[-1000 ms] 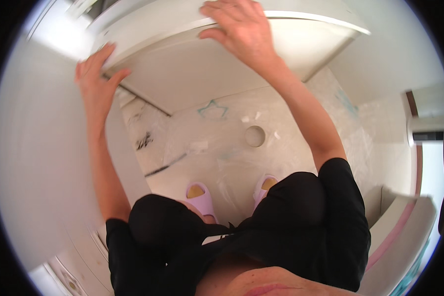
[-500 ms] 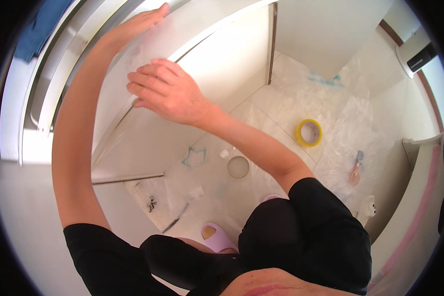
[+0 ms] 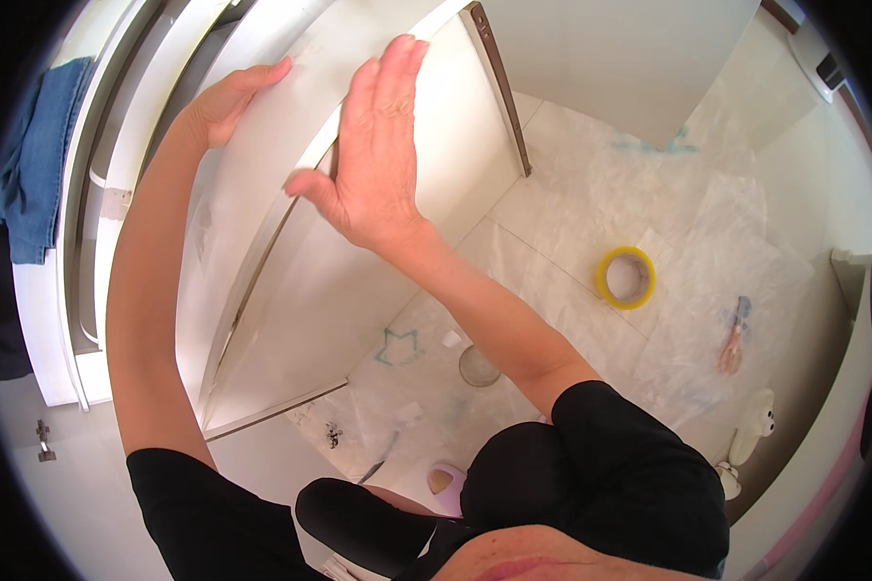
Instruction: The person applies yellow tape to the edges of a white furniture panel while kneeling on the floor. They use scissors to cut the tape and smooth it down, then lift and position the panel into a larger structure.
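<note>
A large white panel stands tilted between my two arms. My left arm reaches round its left side, and my left hand rests against that face with a finger stretched out; its other fingers are partly hidden. Along the panel's upper edge lies my right hand, flat and open, fingers straight together and thumb spread over the edge. Neither hand is closed round anything. A second white panel face drops away on the right, ending in a brown metal strip.
On the plastic-covered floor lie a yellow tape roll, a brush-like tool with an orange handle and a round clear disc. White shelves with blue cloth stand left. A white cabinet side stands beyond.
My right hand has turned, its fingers now straight up along the edge with the thumb apart. My left hand has slid down and nearer. The whole view has shifted slightly.
</note>
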Tool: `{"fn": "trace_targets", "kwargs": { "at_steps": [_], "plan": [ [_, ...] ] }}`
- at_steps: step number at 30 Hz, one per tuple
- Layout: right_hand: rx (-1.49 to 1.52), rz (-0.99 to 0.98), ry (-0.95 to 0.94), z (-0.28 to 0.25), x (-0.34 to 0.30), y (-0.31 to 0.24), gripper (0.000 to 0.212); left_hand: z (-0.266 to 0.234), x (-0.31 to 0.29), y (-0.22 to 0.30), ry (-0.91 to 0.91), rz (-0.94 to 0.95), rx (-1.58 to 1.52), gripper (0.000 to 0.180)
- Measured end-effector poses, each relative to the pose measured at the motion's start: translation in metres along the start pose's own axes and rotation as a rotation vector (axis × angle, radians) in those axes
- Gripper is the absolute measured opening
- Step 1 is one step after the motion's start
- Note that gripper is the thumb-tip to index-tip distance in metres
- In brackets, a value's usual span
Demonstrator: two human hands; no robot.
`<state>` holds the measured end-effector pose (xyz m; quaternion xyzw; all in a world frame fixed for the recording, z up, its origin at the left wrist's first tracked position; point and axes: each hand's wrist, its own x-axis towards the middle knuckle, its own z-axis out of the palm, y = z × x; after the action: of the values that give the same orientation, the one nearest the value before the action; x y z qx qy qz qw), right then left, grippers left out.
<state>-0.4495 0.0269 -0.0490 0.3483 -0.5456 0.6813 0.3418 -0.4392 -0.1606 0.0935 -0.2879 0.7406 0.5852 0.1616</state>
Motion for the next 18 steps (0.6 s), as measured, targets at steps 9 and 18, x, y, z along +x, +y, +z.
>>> {"fn": "trace_targets", "kwargs": {
  "at_steps": [9,18],
  "plan": [
    [-0.052,0.179,0.217,0.002,0.019,0.022,0.09,-0.004,-0.003,-0.007,-0.063,0.004,-0.076,0.054],
    [-0.173,0.217,0.042,-0.029,0.013,0.026,0.077,0.003,-0.001,-0.008,-0.046,0.031,-0.069,0.059]
  ]
}}
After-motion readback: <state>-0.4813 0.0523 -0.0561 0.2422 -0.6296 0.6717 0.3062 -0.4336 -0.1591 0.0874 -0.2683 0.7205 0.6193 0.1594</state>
